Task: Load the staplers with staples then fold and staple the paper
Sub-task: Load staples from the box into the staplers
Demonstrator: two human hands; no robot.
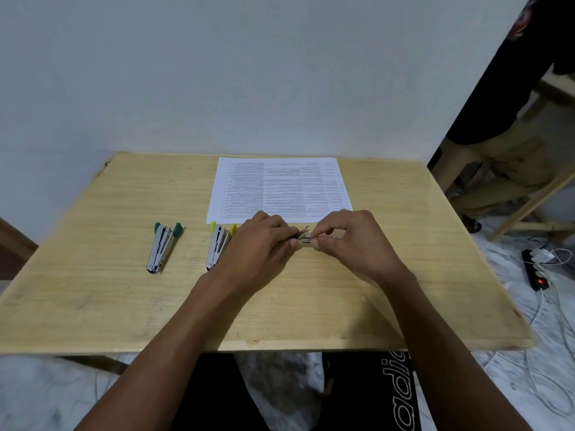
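Your left hand (264, 241) steadies a small stapler (303, 237) while your right hand (348, 237) pinches staples into it, it seems.

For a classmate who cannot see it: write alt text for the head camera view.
Two hands, left hand and right hand, hold a small stapler between them over a wooden table. A green stapler and yellow stapler lie left; printed paper lies behind.
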